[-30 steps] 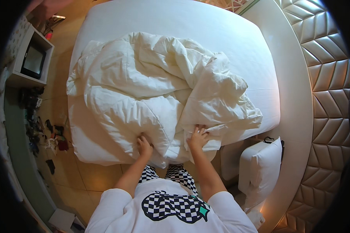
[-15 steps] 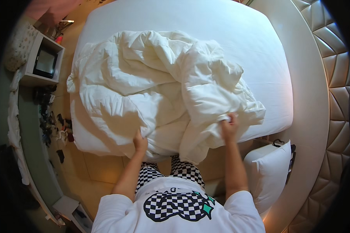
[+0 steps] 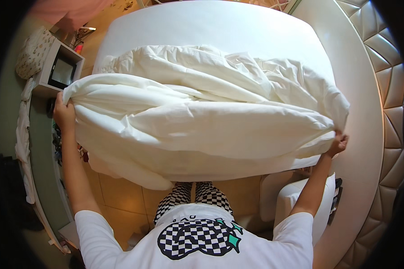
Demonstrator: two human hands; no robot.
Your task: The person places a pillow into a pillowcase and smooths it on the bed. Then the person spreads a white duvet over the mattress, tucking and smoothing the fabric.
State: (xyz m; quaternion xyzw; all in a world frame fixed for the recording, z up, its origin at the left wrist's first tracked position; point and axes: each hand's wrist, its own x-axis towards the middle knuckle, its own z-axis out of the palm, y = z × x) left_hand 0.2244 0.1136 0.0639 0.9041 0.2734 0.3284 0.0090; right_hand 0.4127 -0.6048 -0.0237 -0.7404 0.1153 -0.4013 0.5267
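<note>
A cream-white duvet (image 3: 197, 130) is stretched wide between my two hands, its near part billowing in the air. My left hand (image 3: 64, 114) grips one corner, raised at the far left beside the bed. At the right, my right hand (image 3: 339, 143) is closed on the opposite end of the near edge. The rest of the duvet lies in folds across the middle of the bed (image 3: 211, 27), which has a smooth white sheet. The duvet hides most of the bed's near side.
A white pillow (image 3: 318, 201) stands at the near right. Beyond it rises a padded gold-brown headboard panel (image 3: 390, 121). A white cabinet with a dark screen (image 3: 62, 71) is at the left, topped by a patterned bag (image 3: 33, 54). Pink fabric (image 3: 67, 13) hangs at the far left.
My hands have spread far apart and risen, left hand far to the left, right hand to the right. The bunched duvet has opened out into a wide, billowing sheet.
</note>
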